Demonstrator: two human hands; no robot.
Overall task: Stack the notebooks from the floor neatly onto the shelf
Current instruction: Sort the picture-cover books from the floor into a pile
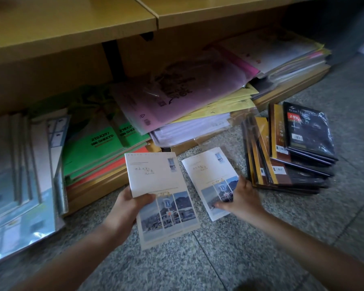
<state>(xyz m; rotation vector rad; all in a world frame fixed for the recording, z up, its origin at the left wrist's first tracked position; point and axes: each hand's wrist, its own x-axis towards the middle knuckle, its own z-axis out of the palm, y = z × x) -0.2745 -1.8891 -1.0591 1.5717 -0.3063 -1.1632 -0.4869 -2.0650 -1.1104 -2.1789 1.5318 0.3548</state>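
Notebook (159, 177) gripped in my left hand (125, 204); second notebook (208, 171) pinched by right hand (241, 199); edge-hold could slip.

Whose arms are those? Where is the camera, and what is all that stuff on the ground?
There is no machine here: those are a person's two arms. The camera sits on the person's head and looks down, so you see what they see. There is only this one picture.

The left hand holds a white notebook with photos on its cover. The right hand takes hold of a second notebook just like it, which lies on the speckled floor.

To the right sits a stack of dark notebooks wrapped in shiny plastic.

Behind them is a wooden shelf. Under its top board lie green paper packs and pink and yellow sheets.
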